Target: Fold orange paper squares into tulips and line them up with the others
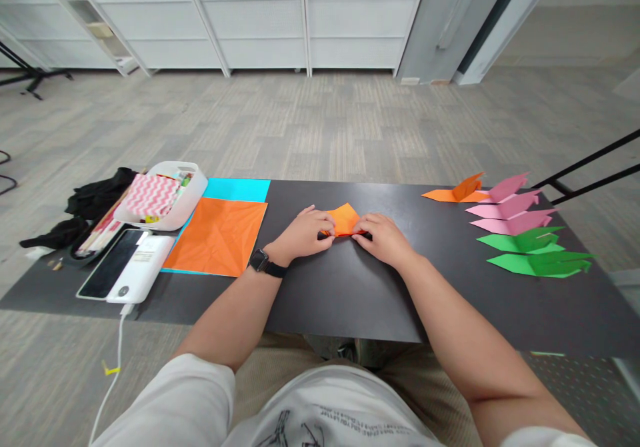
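A small folded piece of orange paper lies at the middle of the dark table, its point toward the far edge. My left hand pinches its left side, fingers closed on the paper. On the opposite side my right hand grips the right corner between thumb and fingers. The fingertips partly cover the paper's lower edge. Left of my hands, flat orange paper rests on blue paper.
Folded paper birds stand in a row at the right: orange, pink and green. At the left are a white container, a phone, a white power bank with a cable, and black cloth.
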{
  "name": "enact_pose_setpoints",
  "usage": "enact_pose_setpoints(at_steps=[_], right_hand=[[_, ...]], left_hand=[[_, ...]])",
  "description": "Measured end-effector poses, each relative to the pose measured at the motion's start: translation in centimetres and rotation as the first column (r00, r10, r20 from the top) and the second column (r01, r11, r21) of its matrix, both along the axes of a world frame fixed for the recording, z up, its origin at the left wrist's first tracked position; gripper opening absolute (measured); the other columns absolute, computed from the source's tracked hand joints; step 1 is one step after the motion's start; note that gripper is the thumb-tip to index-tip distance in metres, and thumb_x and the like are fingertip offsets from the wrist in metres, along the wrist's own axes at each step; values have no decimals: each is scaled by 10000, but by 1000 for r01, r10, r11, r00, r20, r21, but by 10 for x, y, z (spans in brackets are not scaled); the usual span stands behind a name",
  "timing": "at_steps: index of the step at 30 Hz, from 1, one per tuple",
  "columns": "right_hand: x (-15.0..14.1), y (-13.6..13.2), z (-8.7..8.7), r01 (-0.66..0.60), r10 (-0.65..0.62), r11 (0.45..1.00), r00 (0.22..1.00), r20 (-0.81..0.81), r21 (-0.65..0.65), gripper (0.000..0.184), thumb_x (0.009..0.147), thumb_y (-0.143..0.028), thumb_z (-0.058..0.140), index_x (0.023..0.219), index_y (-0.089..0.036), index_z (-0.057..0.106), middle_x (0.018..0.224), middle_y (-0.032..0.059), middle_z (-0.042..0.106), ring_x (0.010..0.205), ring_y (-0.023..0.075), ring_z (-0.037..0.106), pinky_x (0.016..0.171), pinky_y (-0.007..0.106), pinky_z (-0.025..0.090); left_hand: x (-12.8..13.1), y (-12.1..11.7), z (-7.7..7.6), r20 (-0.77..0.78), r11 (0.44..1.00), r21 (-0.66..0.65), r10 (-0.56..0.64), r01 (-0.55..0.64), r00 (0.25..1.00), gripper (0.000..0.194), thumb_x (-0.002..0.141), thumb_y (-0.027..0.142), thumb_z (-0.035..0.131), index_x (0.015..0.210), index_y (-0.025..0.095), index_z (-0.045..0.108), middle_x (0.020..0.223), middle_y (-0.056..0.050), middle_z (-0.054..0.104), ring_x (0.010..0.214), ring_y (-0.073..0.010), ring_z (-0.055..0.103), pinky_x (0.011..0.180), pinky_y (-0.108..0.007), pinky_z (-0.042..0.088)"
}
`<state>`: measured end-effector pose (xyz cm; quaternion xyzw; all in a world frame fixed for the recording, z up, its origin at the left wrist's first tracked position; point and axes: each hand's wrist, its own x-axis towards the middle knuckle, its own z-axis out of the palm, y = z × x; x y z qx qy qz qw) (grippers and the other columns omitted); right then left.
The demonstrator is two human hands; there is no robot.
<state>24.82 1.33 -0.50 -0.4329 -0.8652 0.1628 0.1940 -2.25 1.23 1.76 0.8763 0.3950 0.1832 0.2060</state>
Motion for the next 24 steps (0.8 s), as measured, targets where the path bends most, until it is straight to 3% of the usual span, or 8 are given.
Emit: enact_pose_setpoints(at_steps=[5, 10, 16, 24], right_hand=[[-2, 0, 0, 2, -2, 1000, 1000, -4, 20, 98, 993, -229, 666, 962, -254, 756, 1039, 58, 739, 1003, 249, 663, 943, 424, 494], [1, 1, 0, 13, -14, 1000, 1000, 15, 24, 99, 997, -261, 670, 957, -262, 761, 1023, 56, 731, 993, 250, 662, 927, 420, 491], [6, 4, -2, 54, -54, 998, 999, 5, 24, 105, 995, -297, 693, 923, -259, 759, 1034, 59, 733, 998, 257, 664, 937, 429, 503], [7, 6, -4, 52, -52, 999, 999, -1, 6, 124, 991, -315, 704, 892, -255, 749, 1031, 56, 728, 999, 252, 668, 940, 433, 504]], left_hand=[[2, 0, 1, 44, 998, 67, -13, 10, 999, 105, 912, 347, 770, 976, 265, 787, 1308, -67, 705, 1266, -273, 626, 1253, -535, 391], [3, 2, -1, 11, 999, 42, -15, 14, 1000, 109, 978, 310, 691, 940, 261, 782, 1166, -44, 731, 1132, -241, 665, 1248, -552, 380], [2, 3, -2, 0, 999, 36, 18, -17, 1000, 71, 956, 291, 718, 915, 251, 759, 1140, -33, 747, 1098, -242, 677, 1234, -564, 374], [1, 3, -5, -12, 998, 52, 28, -27, 1000, 111, 935, 337, 741, 871, 246, 742, 1116, -29, 746, 1056, -235, 674, 1141, -476, 433]])
